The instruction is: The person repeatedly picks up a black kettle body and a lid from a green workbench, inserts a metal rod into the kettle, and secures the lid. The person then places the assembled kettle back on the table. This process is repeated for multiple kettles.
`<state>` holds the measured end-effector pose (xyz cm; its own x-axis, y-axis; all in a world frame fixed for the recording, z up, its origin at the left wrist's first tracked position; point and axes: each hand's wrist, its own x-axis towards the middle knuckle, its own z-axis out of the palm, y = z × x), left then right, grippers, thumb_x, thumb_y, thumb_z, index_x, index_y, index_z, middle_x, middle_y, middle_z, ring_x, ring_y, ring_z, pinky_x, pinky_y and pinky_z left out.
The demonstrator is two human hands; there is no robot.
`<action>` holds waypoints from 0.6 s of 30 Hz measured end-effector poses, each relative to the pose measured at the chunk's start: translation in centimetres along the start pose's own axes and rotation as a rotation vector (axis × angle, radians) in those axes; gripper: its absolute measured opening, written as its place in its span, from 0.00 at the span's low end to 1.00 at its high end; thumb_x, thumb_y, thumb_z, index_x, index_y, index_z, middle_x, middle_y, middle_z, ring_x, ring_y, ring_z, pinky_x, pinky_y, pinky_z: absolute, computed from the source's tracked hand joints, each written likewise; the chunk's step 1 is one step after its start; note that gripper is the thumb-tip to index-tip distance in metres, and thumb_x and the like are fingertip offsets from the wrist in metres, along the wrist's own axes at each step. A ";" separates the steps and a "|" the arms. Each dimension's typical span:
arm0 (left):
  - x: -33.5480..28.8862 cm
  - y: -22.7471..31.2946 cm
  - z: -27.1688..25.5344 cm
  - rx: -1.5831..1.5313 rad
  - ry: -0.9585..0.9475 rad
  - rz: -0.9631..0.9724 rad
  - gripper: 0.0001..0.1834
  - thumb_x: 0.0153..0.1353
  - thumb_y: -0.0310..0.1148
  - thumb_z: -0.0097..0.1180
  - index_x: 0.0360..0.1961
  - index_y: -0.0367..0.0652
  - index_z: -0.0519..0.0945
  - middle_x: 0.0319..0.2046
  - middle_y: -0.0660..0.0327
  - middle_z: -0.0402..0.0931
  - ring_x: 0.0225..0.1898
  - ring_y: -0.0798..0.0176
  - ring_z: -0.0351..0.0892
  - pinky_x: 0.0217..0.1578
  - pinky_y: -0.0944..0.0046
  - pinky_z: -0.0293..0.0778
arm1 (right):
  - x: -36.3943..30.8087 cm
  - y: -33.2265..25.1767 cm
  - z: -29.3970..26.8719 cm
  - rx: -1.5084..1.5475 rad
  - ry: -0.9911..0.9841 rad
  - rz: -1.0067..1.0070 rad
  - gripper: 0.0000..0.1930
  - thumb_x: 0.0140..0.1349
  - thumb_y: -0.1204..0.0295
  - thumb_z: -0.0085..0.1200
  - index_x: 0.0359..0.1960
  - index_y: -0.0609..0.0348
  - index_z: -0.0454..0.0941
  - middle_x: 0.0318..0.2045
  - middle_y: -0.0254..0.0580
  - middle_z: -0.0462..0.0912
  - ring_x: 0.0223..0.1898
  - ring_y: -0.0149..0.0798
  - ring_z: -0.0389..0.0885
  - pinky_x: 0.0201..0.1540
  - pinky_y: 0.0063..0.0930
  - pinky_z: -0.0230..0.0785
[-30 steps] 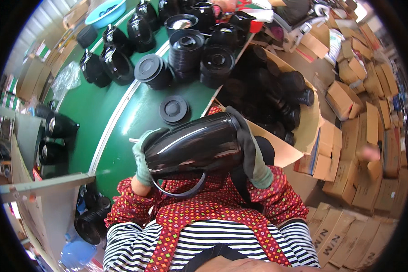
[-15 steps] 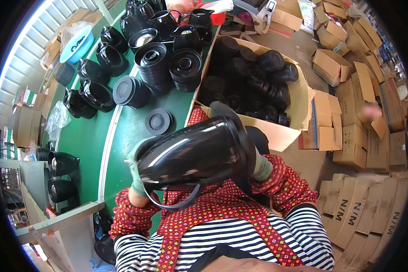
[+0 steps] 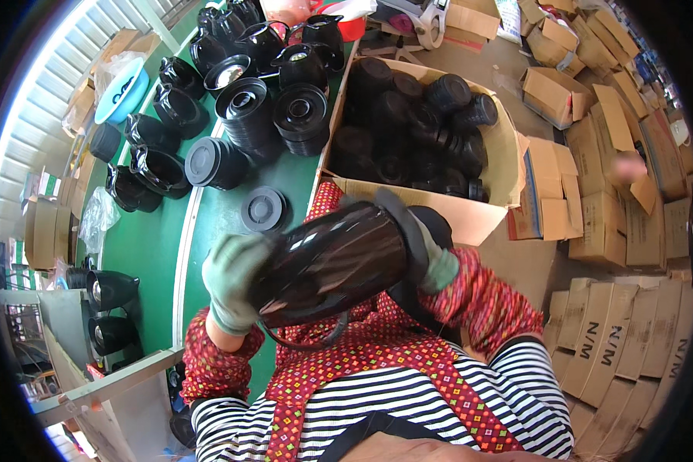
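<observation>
Held on its side in front of my apron is a glossy black jug, its curved handle hanging on the side toward me. My left hand, in a pale green glove that is smeared by motion, closes over the jug's left end. At the wider right end, my right hand is wrapped round it in a green glove with dark grey fingers. The left hand hides part of that end. Just beyond the jug, a round black disc lies flat on the green table.
Stacks of black discs and ringed black parts stand farther back. Several black jugs fill the far left, near a light blue basin. An open carton of black parts adjoins the table; more cartons are piled at right.
My left hand has shifted up and left over the jug's end, its back now showing. The jug has turned slightly, and its handle sits a little farther right. The whole view has shifted a little.
</observation>
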<state>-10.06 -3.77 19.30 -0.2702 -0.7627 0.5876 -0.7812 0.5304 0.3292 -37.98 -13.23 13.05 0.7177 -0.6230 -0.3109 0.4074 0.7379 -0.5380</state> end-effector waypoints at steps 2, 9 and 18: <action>0.7 0.6 -0.3 0.020 -0.053 0.058 0.33 0.44 0.49 0.79 0.47 0.36 0.87 0.40 0.51 0.86 0.35 0.45 0.84 0.39 0.53 0.81 | 0.1 0.0 -2.5 0.062 -0.020 0.131 0.37 0.79 0.41 0.44 0.73 0.63 0.68 0.65 0.49 0.81 0.64 0.42 0.82 0.68 0.39 0.73; -5.4 -1.0 5.3 -1.143 0.127 -0.773 0.33 0.56 0.35 0.76 0.61 0.30 0.79 0.54 0.53 0.85 0.54 0.55 0.86 0.59 0.57 0.80 | -1.1 -0.5 2.7 -0.807 -0.059 -0.924 0.34 0.79 0.49 0.46 0.75 0.62 0.65 0.71 0.50 0.74 0.68 0.42 0.77 0.72 0.36 0.67; -3.9 -1.3 3.8 -0.594 -0.129 -0.499 0.32 0.56 0.40 0.77 0.57 0.33 0.81 0.55 0.50 0.83 0.54 0.53 0.83 0.58 0.53 0.78 | -2.4 -1.3 2.0 -0.485 -0.035 -0.514 0.48 0.72 0.37 0.50 0.78 0.66 0.60 0.76 0.52 0.66 0.76 0.44 0.67 0.78 0.39 0.56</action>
<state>-10.09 -2.89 13.79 -0.0578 -0.9805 0.1877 -0.4058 0.1948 0.8929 -39.15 -12.21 16.04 0.5235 -0.8465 0.0972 0.4077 0.1487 -0.9009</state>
